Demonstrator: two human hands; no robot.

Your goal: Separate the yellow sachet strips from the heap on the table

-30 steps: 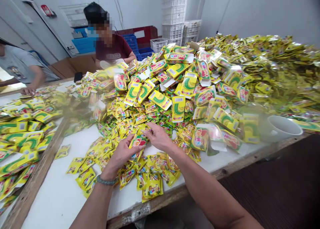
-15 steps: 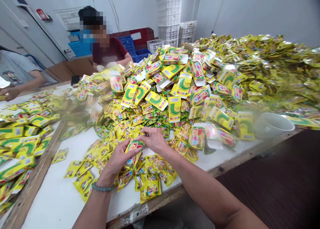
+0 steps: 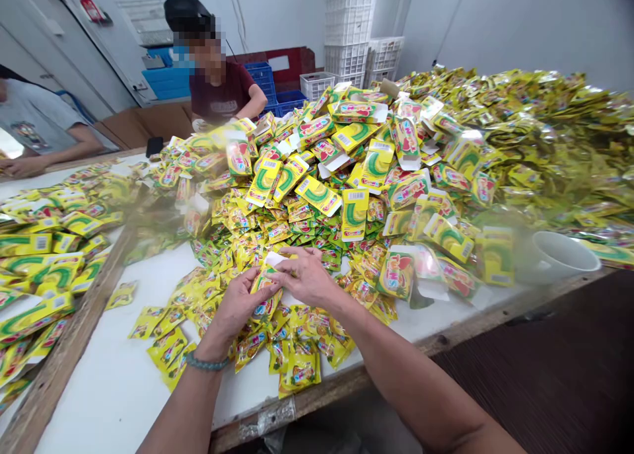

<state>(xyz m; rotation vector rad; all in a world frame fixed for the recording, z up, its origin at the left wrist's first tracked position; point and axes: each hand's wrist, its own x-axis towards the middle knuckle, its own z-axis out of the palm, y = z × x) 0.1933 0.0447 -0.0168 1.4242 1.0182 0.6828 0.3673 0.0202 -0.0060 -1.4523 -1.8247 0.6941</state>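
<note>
My left hand [image 3: 238, 308] is closed around a small yellow and green carton [image 3: 265, 283] held above the table's near edge. My right hand [image 3: 308, 277] pinches the carton's white top flap, fingers pressed together on it. Under both hands lies a spread of small yellow sachets [image 3: 297, 348] on the white table top [image 3: 113, 388]. Just beyond my hands rises a big heap of flat yellow cartons [image 3: 347, 176] and more sachets.
A white bowl [image 3: 562, 256] sits at the table's right edge. A wooden strip [image 3: 74, 348] divides off the left section, piled with cartons. Two people work at the far side, one at the far left. White and blue crates [image 3: 347, 37] stand stacked behind.
My hands have drawn closer together on the carton. Its white flap now shows at the top under my right fingers. The view has shifted slightly.
</note>
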